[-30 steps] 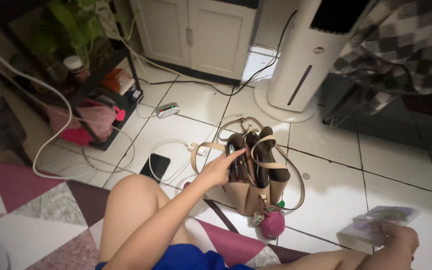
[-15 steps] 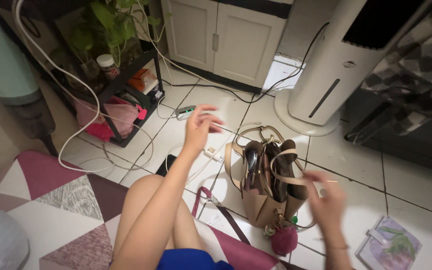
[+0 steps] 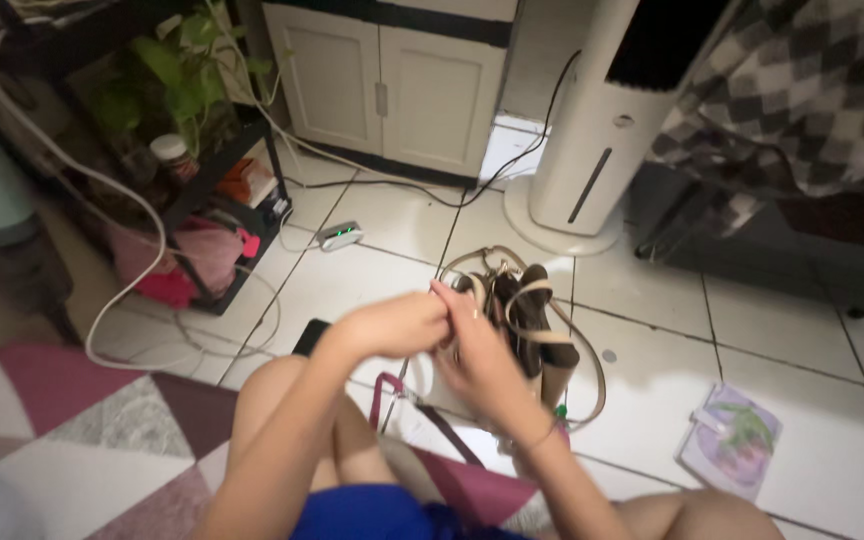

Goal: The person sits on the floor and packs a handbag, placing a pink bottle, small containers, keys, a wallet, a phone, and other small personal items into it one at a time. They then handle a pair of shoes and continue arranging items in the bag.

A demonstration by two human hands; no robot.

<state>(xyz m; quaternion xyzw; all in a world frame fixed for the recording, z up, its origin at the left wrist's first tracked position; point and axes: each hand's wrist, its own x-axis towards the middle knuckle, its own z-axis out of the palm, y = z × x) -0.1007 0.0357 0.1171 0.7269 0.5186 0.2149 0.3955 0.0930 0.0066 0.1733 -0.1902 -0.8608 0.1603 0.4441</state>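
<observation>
I see both hands meeting just before the tan handbag (image 3: 527,330) on the tiles — left hand (image 3: 397,322) curled shut, right hand (image 3: 477,358) fingers bent; contents indiscernible. Risk, I judge: a snagged strap could topple the upright bag.

A flat plastic packet (image 3: 735,441), pale lilac with a green leafy print, lies on the white floor tiles near the right edge. On the dark shelf (image 3: 242,160) at the left stands a brown jar (image 3: 172,158) with a white lid, and beside it an orange box (image 3: 246,181). Its label is too small to make out.
</observation>
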